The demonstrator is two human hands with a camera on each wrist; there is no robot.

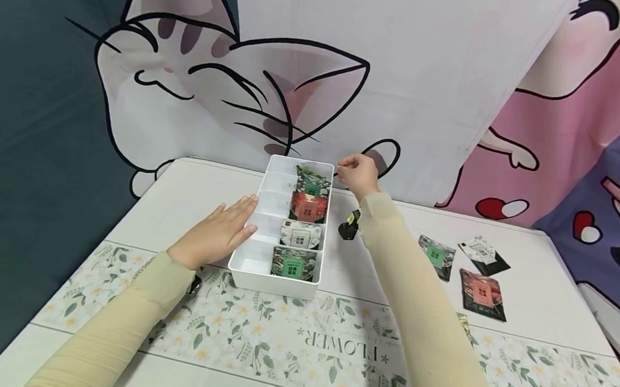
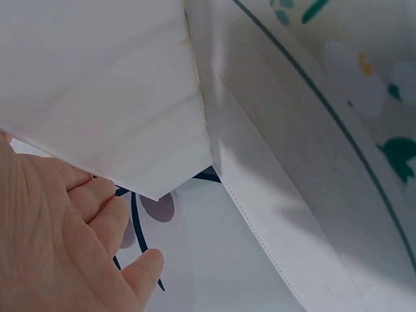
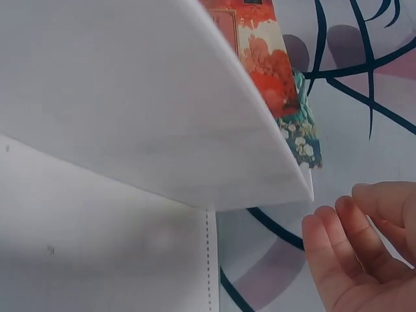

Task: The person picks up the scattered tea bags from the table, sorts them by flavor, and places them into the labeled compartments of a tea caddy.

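Note:
A long white divided box (image 1: 275, 284) stands on the table, its compartments running one behind another. Tea packets stand along its right side: a green one (image 1: 293, 264) in front, then a white one (image 1: 300, 234), a red one (image 1: 309, 208) and more green ones (image 1: 313, 185) at the back. My left hand (image 1: 218, 232) rests with extended fingers against the box's left wall; the left wrist view shows the hand (image 2: 78, 240) along its edge. Beside the far right corner is my right hand (image 1: 359, 174). In the right wrist view its fingers (image 3: 351, 234) bend loosely, holding nothing, close to the corner.
On the table to the right lie loose packets: a green one (image 1: 437, 257), a white one (image 1: 481, 253) and a red one (image 1: 482, 294). Another packet (image 1: 465, 325) is mostly hidden by my right sleeve. A cat-printed cloth (image 1: 317, 97) hangs behind the table.

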